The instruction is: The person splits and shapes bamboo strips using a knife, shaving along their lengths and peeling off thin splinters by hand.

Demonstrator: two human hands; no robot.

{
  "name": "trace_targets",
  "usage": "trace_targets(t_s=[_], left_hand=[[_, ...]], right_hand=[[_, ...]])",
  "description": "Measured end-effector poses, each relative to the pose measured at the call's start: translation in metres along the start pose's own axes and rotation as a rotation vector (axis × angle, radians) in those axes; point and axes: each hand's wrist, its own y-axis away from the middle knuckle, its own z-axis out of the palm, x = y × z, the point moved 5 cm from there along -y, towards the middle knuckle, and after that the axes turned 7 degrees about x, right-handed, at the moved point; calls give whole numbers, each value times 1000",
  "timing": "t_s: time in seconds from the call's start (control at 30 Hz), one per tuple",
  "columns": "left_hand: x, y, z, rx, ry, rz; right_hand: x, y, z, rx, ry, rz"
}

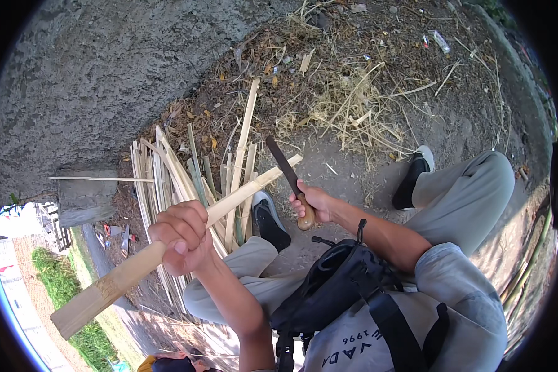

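Observation:
My left hand (180, 239) is wrapped round a long pale strip of split bamboo (130, 271). The strip slants from the lower left, where its end is wide, up to a narrower tip near the middle. A knife (283, 162) with a dark, straight blade and a rounded wooden handle is in my right hand (312, 203), fingers closed on the handle. Its blade points up and to the left, crossing the view of the strip close to its narrow tip. Whether blade and strip touch, I cannot tell.
A heap of split bamboo strips (161, 170) lies left of my shoes, beside a rough grey wall (99, 80). Curled shavings (353, 111) and leaf litter cover the ground ahead. A black bag (335, 279) rests against my body. Another person (173, 364) shows at the lower left.

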Motion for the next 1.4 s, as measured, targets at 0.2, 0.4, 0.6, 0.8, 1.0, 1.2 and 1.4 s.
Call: trace_targets(t_s=[0.2, 0.4, 0.6, 0.8, 1.0, 1.2, 1.4], left_hand=[[-2, 5, 2, 143, -64, 22], [0, 9, -2, 320, -37, 72], [-6, 8, 12, 408, -113, 100], [-9, 8, 19, 410, -116, 92], [-7, 12, 22, 432, -122, 106], [-7, 12, 28, 311, -111, 89], [-7, 9, 26, 315, -182, 87]], right_hand=[[-4, -10, -5, 208, -109, -55], [7, 49, 69, -95, 77, 17], [-2, 52, 63, 23, 108, -91], [-6, 54, 66, 15, 35, -87], [-12, 96, 108, -120, 236, -122], [-9, 64, 73, -14, 137, -81], [-15, 49, 55, 71, 180, -120]])
